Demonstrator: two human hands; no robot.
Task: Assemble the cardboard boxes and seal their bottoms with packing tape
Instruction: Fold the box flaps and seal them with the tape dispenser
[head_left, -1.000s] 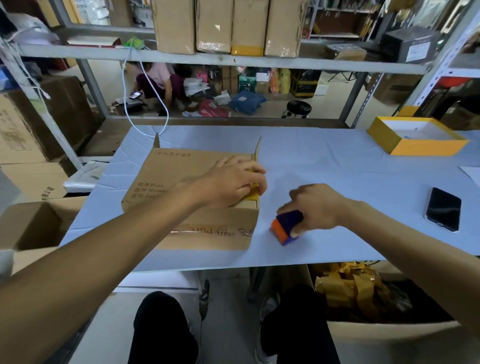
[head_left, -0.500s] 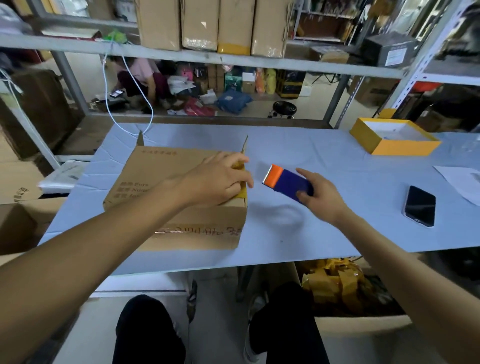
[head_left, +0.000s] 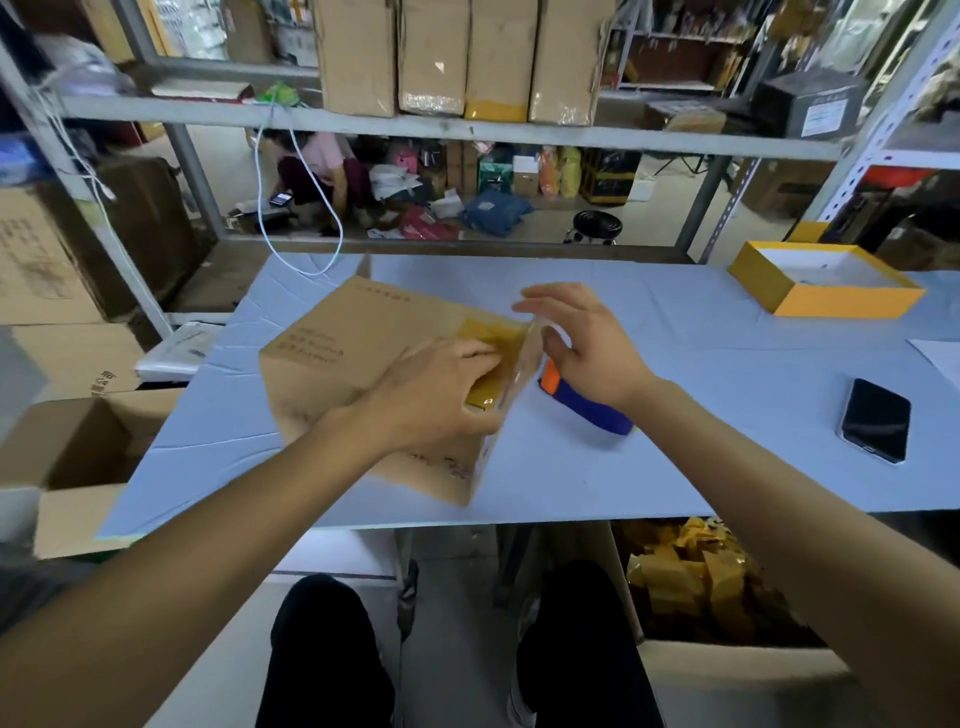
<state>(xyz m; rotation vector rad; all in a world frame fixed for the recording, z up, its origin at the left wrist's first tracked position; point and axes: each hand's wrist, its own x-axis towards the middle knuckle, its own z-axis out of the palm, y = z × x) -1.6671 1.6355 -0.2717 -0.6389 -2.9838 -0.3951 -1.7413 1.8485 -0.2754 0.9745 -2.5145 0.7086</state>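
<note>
Head view, nearest first: the person's knees show below the counter (head_left: 701, 467) edge, and a carton of crumpled yellowish tape scraps (head_left: 696, 587) sits on the floor to the right.

On the counter, the cardboard box (head_left: 374, 374) lies tilted, its near right corner pointing toward the person and its long axis running from near right to far left. The left hand (head_left: 436, 395) rests on the box's upper face, its fingers (head_left: 480, 358) pressing a patch of yellowish packing tape (head_left: 493, 343) at the box's right edge; they look flattened rather than curled round anything.

Just right of that edge, the right hand (head_left: 587, 348) hovers with its fingers spread wide and holding nothing, palm turned toward the box's right side. Beneath its wrist, a blue and orange tape cutter (head_left: 582, 405) lies on the counter, touching or almost touching the box.

So the taped edge lies to the left of the right fingers, close by, and the right hand is the nearer one to the box's side face. Judging by this, the next move is probably to smooth the tape down over that edge, or to turn the box.

Farther right lie a dark phone (head_left: 875, 421) and a yellow tray-like box (head_left: 826, 286); shelving stands beyond.
</note>
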